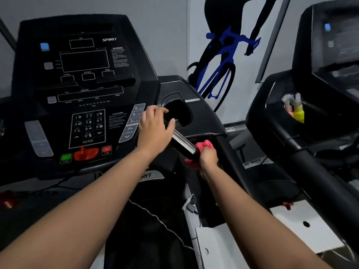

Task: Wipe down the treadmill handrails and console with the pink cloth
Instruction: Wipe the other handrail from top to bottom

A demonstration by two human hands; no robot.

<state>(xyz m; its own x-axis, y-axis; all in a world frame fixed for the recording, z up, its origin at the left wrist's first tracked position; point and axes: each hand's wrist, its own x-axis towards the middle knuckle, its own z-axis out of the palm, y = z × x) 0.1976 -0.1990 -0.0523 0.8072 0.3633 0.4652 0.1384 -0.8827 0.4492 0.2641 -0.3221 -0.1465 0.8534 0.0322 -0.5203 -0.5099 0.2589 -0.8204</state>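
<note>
As left hand (155, 129) grips the handrail (183, 141), right hand (208, 158) squeezes pink cloth (205, 145).

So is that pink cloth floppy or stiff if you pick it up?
Probably floppy: the pink cloth bunches and wraps round the handrail under the right hand. Likely light too: small folds poke out above and below the hand.

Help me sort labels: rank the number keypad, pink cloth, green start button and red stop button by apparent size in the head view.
Largest: number keypad
Then: pink cloth, partly hidden by the right hand
Last: green start button and red stop button, which look alike, so unranked
</note>
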